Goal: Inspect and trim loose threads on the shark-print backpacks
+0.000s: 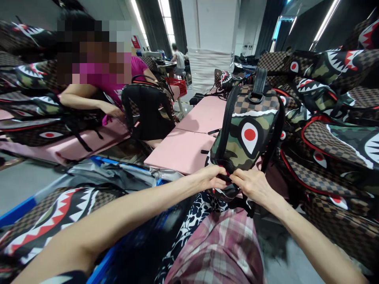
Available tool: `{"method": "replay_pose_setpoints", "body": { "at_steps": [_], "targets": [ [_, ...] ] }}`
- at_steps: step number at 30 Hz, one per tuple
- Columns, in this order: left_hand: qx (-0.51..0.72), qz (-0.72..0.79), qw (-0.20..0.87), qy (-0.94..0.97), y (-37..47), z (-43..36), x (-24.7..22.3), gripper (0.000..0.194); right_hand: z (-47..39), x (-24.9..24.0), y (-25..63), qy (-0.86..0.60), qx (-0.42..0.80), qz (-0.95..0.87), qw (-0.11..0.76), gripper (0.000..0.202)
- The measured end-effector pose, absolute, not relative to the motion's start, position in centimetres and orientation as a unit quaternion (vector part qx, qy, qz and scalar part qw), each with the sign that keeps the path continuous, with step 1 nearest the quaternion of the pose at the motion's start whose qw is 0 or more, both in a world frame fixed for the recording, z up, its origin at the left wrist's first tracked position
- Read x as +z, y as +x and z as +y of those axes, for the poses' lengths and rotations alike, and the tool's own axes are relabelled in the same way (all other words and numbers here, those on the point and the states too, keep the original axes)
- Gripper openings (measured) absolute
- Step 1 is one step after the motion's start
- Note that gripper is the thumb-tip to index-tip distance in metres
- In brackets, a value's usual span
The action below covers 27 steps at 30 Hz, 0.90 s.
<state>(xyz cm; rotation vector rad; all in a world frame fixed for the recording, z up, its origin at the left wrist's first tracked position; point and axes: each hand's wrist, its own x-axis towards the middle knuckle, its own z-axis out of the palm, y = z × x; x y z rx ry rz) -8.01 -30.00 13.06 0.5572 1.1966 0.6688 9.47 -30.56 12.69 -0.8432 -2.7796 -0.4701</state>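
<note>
A backpack (254, 122) with brown checks, camouflage and a red-and-white eye patch stands on its base at the near end of a pink table, its side facing me. My left hand (215, 176) is at the lower side of the backpack, fingers closed at the edge of a dark pocket with a bit of red showing. Close beside it, my right hand (248, 182) pinches the same pocket edge. The exact bit of fabric between the fingertips is too small to tell. A black strap hangs from the backpack beneath my hands.
The pink table (189, 138) runs ahead. Similar backpacks (334, 146) are piled on the right. A blue-edged bin (23, 211) with a shark-mouth bag stands at lower left. Across at left, a person in a magenta shirt (139, 65) handles a black-backed bag (148, 110).
</note>
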Motion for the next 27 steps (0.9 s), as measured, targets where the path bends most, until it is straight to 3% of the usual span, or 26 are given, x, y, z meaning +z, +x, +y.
{"method": "replay_pose_setpoints", "body": {
  "at_steps": [5, 10, 16, 27],
  "targets": [
    [0.412, 0.471, 0.747, 0.224, -9.5, -31.9, 10.8, 0.018, -31.5, 12.4, 9.8, -0.327, -0.148, -0.932, 0.054, 0.027],
    [0.439, 0.472, 0.725, 0.242, -9.8, -33.1, 9.2, 0.018, -31.8, 11.9, 10.1, -0.321, -0.149, -0.935, 0.033, 0.029],
    [0.440, 0.465, 0.726, 0.252, -9.7, -33.7, 8.0, 0.016, -32.2, 11.6, 10.3, -0.311, -0.136, -0.940, 0.036, 0.034],
    [0.464, 0.477, 0.690, 0.285, -8.6, -34.6, 6.2, 0.040, -32.1, 9.8, 11.5, -0.290, -0.069, -0.949, 0.098, 0.026]
  ]
}}
